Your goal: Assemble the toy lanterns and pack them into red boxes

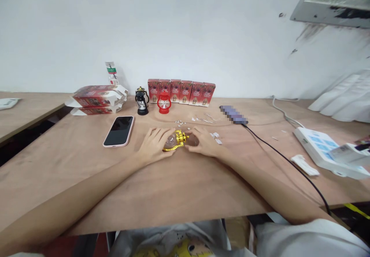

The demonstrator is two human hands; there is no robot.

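Observation:
A miniature gold lantern [181, 138] with a clear globe lies on its side just above the wooden table. My left hand [156, 143] is closed around its globe and base end, covering much of it. By the lantern's top end, my right hand [204, 141] curves with thumb and fingers apart; between them I make out no held thing clearly. Beyond the hands lie several small silver discs [180, 123], like button cells. Small white pieces [216, 136] lie beside the right hand. Farther back stand a black lantern [142, 102] and a red lantern [164, 103], both upright.
Several red boxes [185, 92] stand in a row at the wall. Flattened red cartons [96, 98] lie at left, near a pink-edged phone [119, 131]. Another phone [233, 114] trails a black cable [285, 157]. A white power strip [325, 149] sits at right. Thin pieces [206, 118] lie mid-table.

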